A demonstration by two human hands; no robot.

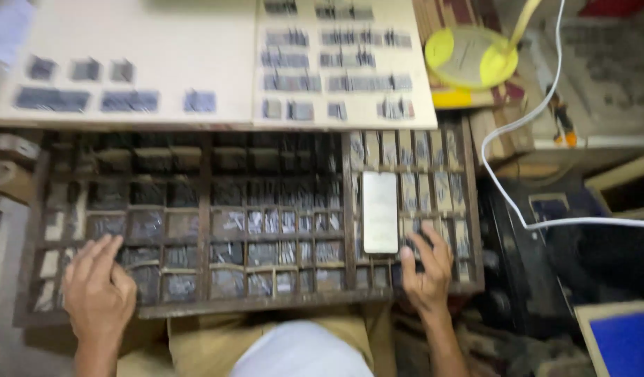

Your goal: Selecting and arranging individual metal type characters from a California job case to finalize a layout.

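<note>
Down at the near edge, the left hand (pixel 97 287) lies flat and open, fingers spread over the lower left compartments of the wooden type case (pixel 196 307), holding nothing. Over on the other side, the right hand (pixel 427 269) sits at the case's lower right corner, fingers curled down into a small compartment among the metal type pieces (pixel 266 253); the blur hides the fingertips, so I cannot tell whether it has pinched a piece or is only feeling for one. Just beside that hand, a white phone-shaped slab (pixel 380 211) lies across several compartments, touching the dividers. By my reading, this is the picking stage: one hand steadies the case, the other hunts a sort in the right bank. The next move, I'd judge, calls for a fine pinch on one sliver without dragging its neighbours, then a lift clear of the divider. Moving farther out, two pale boards (pixel 196 63) rest across the top of the case, carrying short rows of set type (pixel 336 82). Beyond to the right, a yellow lamp base (pixel 468 57) stands near the boards, and a white cable (pixel 517 126) loops down past the case's right side.
</note>
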